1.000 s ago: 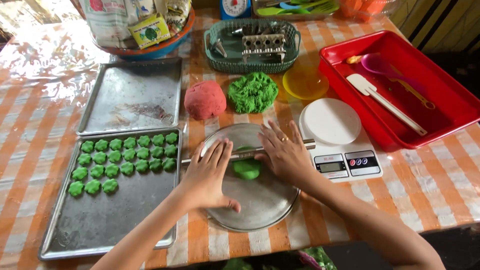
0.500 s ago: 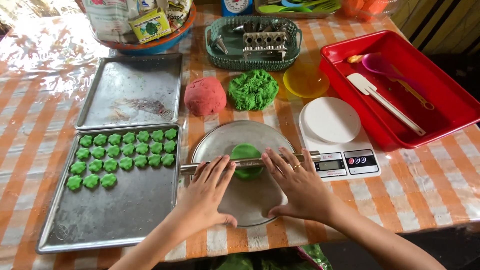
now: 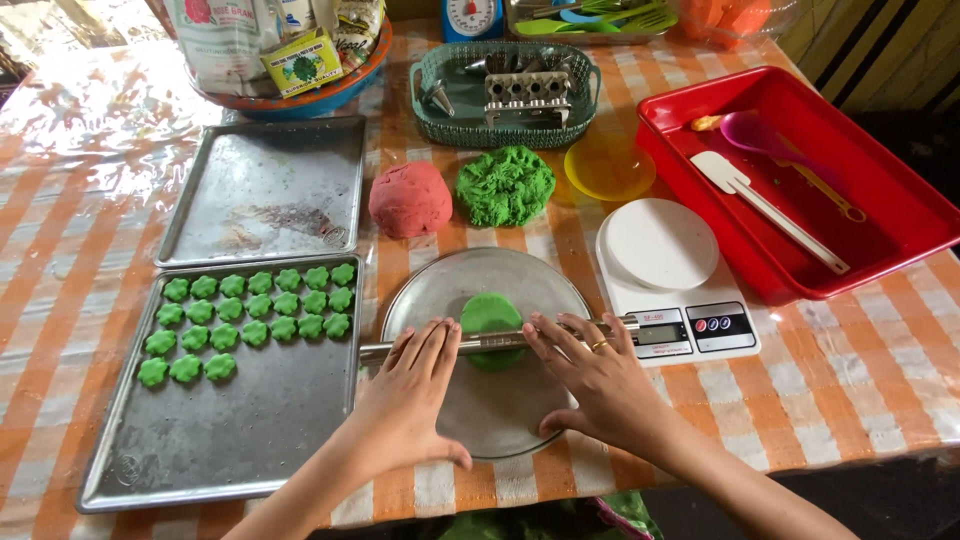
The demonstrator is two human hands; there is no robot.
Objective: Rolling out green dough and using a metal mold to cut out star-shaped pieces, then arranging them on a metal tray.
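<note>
Orange-and-white checked tablecloth (image 3: 860,400) under clear plastic, crowded with baking gear. Centre: round metal plate (image 3: 500,400) bearing a flattened green dough disc (image 3: 490,318); a thin metal rolling pin (image 3: 480,343) lies across the disc, left to right. Left hand (image 3: 405,395): flat, fingers extended, fingertips resting on the pin's left portion, thumb spread on the plate; nothing clasped. Right hand (image 3: 600,385): likewise flat and spread, fingertips on the pin's right portion, a ring on one finger; nothing enclosed. Left of the plate: baking tray (image 3: 240,440) carrying rows of small green flower-shaped pieces (image 3: 255,320) at its upper end. Behind it: second tray (image 3: 265,190), bare but for smears. Behind the plate: red dough ball (image 3: 410,198) just beside a crumbly green dough mound (image 3: 505,186). Right: digital kitchen scale (image 3: 670,280) with white round platform, yellow bowl (image 3: 610,168) behind it. Far right: red tub (image 3: 900,190) holding a white spatula (image 3: 765,205) and what appears to be a pink spoon (image 3: 760,135). Rear: green basket (image 3: 505,90) of metal moulds.
</note>
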